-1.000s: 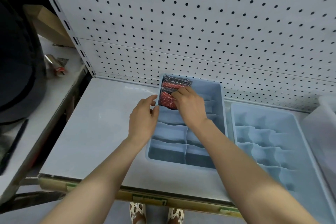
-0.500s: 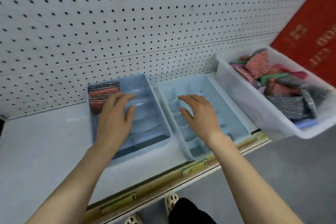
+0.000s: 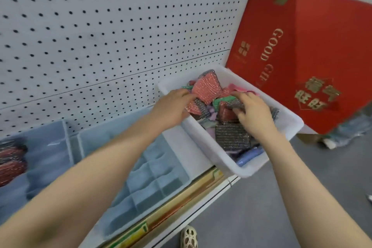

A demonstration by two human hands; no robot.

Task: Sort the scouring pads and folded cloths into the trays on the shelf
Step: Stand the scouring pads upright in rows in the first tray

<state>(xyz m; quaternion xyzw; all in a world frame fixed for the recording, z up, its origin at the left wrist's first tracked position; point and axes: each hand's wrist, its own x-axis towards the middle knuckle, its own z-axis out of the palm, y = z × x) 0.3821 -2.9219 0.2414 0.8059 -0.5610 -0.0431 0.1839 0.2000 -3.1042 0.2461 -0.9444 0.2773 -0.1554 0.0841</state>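
Observation:
A white plastic bin hangs over the shelf's right end, full of mixed scouring pads and folded cloths. Both my hands are inside it. My left hand pinches a red and grey scouring pad at the bin's left side. My right hand curls its fingers over a grey scouring pad near the middle. A larger red pad sticks up at the back and a dark grey pad lies in front. The left blue tray holds red pads; the divided right blue tray lies under my left forearm.
A white pegboard wall backs the shelf. A big red gift box stands right behind the bin. The shelf's front edge carries a label strip, with grey floor and my shoe below.
My view swung right from the trays to the bin. Both hands left the blue trays and moved into the white bin, where they now hold pads.

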